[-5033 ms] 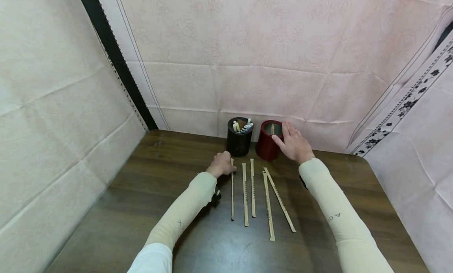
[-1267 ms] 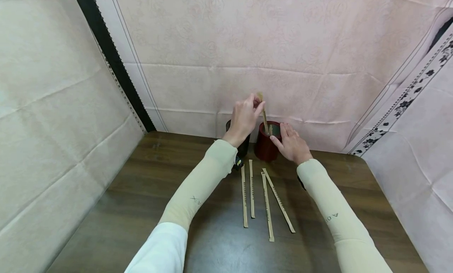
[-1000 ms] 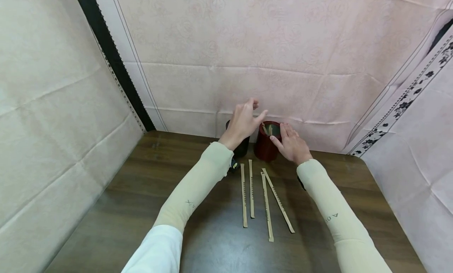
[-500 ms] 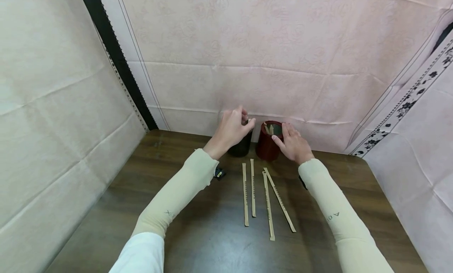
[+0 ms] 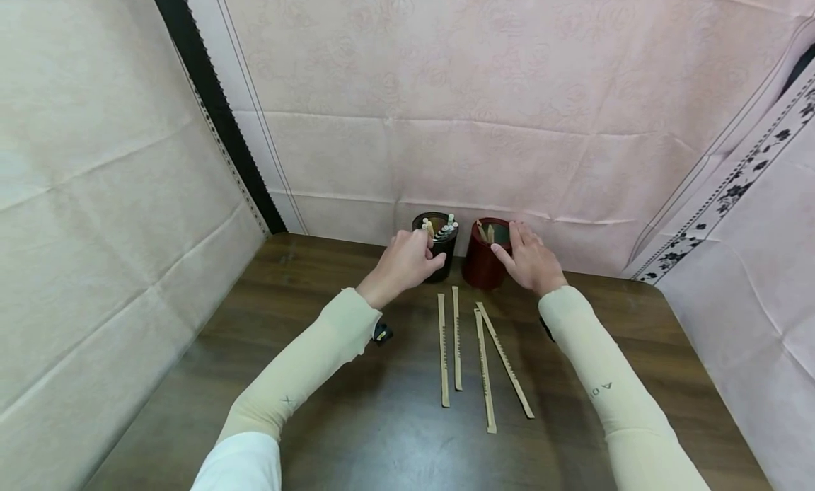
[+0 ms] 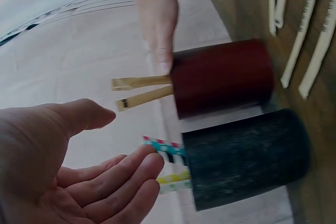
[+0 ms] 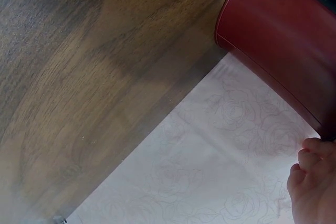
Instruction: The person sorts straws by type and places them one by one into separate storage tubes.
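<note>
My left hand (image 5: 402, 264), fingers loosely bent and holding nothing, is beside the black cup (image 5: 442, 254). Patterned paper straws (image 6: 167, 148), some striped and some dotted, stick out of that cup, close to my left fingertips in the left wrist view. My right hand (image 5: 530, 261) rests on the right rim of the dark red cup (image 5: 482, 264), its fingers fairly straight and the thumb at the near rim. Two narrow tan paper-wrapped sticks (image 6: 142, 81) stand in the red cup. Several more wrapped sticks (image 5: 443, 353) with printed marks lie on the table in front of the cups.
The brown wooden table (image 5: 331, 434) ends right behind the cups at a pale cloth wall (image 5: 484, 88). Cloth sides also rise at left and right. Of the wrapped sticks lying down, the two rightmost nearly meet at their far ends.
The left hand picked up the leftmost wrapped stick, put it into the red cup, let go and drew back left and down, uncovering the black cup. The right hand stayed at the rim.
</note>
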Demonstrator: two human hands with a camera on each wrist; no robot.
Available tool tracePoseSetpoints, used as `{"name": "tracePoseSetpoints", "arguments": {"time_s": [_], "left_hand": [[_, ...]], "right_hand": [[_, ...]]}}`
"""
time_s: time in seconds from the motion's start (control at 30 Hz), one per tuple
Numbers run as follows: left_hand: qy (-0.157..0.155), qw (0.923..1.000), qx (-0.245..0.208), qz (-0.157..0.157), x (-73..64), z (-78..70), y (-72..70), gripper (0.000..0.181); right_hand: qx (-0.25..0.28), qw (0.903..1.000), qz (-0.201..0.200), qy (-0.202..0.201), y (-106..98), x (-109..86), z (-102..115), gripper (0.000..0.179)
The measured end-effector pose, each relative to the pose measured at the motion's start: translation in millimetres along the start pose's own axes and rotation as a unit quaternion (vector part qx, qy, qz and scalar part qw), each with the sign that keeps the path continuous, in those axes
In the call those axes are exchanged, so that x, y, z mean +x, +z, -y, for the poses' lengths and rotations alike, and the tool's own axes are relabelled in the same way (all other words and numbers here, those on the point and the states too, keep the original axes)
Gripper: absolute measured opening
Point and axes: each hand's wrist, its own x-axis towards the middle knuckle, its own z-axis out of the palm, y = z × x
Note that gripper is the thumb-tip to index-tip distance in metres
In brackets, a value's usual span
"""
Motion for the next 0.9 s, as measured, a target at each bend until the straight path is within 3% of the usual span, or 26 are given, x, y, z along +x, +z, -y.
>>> {"name": "tracePoseSetpoints", "arguments": {"time_s": [0.23, 0.5, 0.9], "left_hand": [[-0.029, 0.9981, -0.005, 0.054, -9.8, 14.8, 22.5, 0.036], [-0.032, 0.9956, -0.006, 0.088, -16.4, 28.3, 50.7, 0.058], [-0.043, 0.9906, -0.034, 0.125, -28.4, 40.4, 87.1, 0.064]], "right_hand": [[-0.003, 1.0000, 0.002, 0.001, 0.0, -0.8, 1.5, 0.093], [-0.002, 1.0000, -0.001, 0.001, 0.3, -1.6, 1.0, 0.094], [0.002, 1.0000, 0.001, 0.004, 0.8, -1.5, 1.6, 0.094]]}}
